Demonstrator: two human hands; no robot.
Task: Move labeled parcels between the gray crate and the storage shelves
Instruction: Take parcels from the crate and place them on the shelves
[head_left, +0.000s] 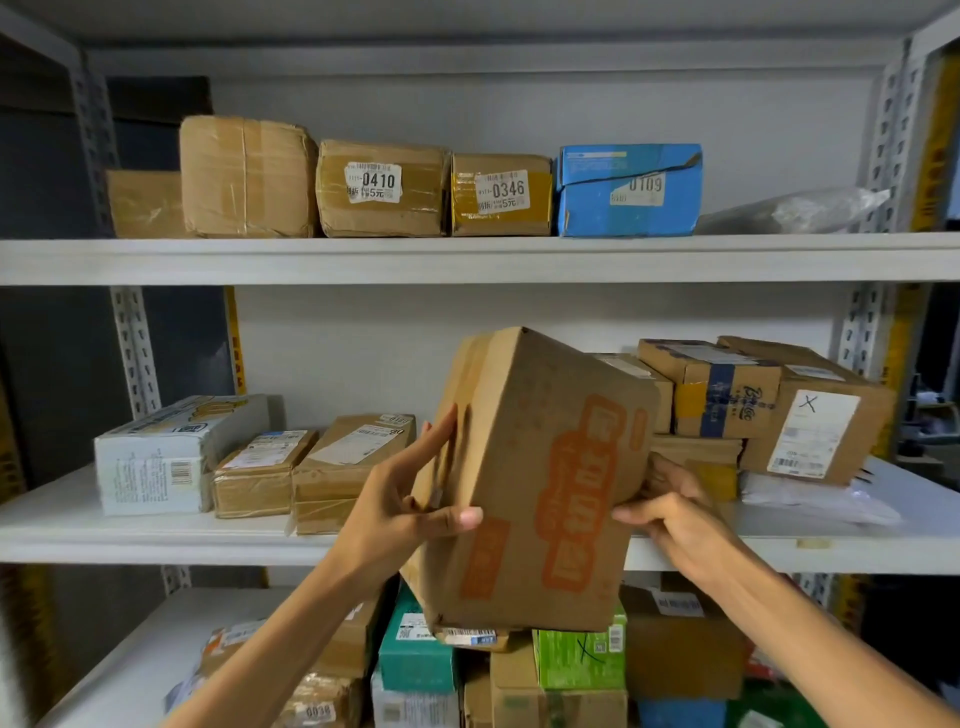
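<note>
While the brown cardboard box with orange print (540, 483) is held tilted in the air in front of the white metal middle shelf (156, 535), both grips should stay firm. The left hand (400, 499) clamps the box's left edge, its fingers (441, 431) laid straight and close together along the side face and the thumb pressed on the printed front. The right hand (675, 514) curls round the lower right edge. The step in hand appears to be placement on the middle shelf. Level the box first, then lower it into the open bay between the taped brown parcel (353, 467) on the left and the stacked brown cartons (727, 395) on the right, without knocking either. The top shelf (467, 260) carries a single row of parcels, among them the parcel numbered 0410 (382, 189), the parcel numbered 0346 (501, 195) and a dented blue box (628, 192). The bottom shelf holds a crowded pile that includes a green carton (579, 660). The gray crate is not in view.
</note>
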